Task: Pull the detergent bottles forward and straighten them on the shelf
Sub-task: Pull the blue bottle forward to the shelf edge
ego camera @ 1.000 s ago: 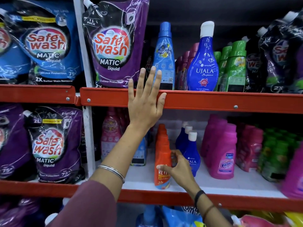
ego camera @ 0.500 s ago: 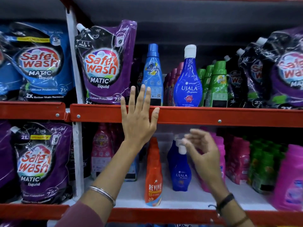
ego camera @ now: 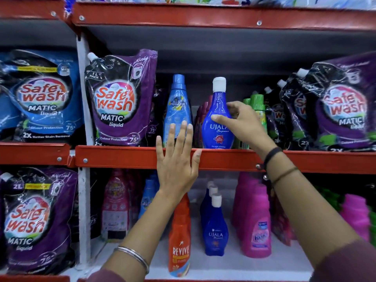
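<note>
Gripping: blue Ujala bottle [ego camera: 218, 127] is pinched by R hand [ego camera: 243, 125]; L hand [ego camera: 177, 159] is laid flat, open, on shelf edge [ego camera: 122, 157].

We count two hands [ego camera: 177, 163], five purple Safewash pouches [ego camera: 120, 102] showing clearly, and one blue pouch [ego camera: 40, 98]. We see one tall Ujala bottle [ego camera: 217, 123] up top, three small Ujala bottles [ego camera: 216, 231] below, and one orange Revive bottle [ego camera: 180, 241]. The pink and green rows blur beyond counting.

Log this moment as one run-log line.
left hand: flat on shelf edge | right hand: gripping Ujala bottle, upper shelf | bottle: upright at front edge
</note>
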The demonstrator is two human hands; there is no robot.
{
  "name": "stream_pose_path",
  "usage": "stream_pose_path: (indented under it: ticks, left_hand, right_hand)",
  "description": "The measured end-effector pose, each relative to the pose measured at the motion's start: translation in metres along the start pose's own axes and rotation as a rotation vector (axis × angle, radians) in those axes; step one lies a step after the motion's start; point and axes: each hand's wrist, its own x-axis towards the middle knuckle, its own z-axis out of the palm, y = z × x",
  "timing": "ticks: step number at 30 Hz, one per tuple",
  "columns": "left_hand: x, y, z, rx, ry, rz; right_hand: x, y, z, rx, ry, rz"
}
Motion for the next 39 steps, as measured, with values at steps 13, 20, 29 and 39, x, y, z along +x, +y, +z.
stream_pose_path:
  ticks: [13, 20, 29, 39]
  left_hand:
    - [0.0, 0.0, 0.001, -0.001, 0.014, 0.006]
    - [-0.001, 0.0, -0.001, -0.016, 0.012, 0.011]
    - [-0.001, -0.001, 0.002, -0.013, 0.033, 0.005]
    - [-0.001, -0.002, 0.006, -0.018, 0.061, 0.011]
  right_hand:
    - [-0.041, -0.024, -0.042, 0.268, 0.273, -0.111]
    - [-0.105, 0.003, -0.044, 0.411, 0.049, -0.041]
    - [-0.18, 0.071, -0.001, 0.364, -0.053, 0.154]
    - [-0.218, 0.158, 0.05, 0.203, -0.158, 0.383]
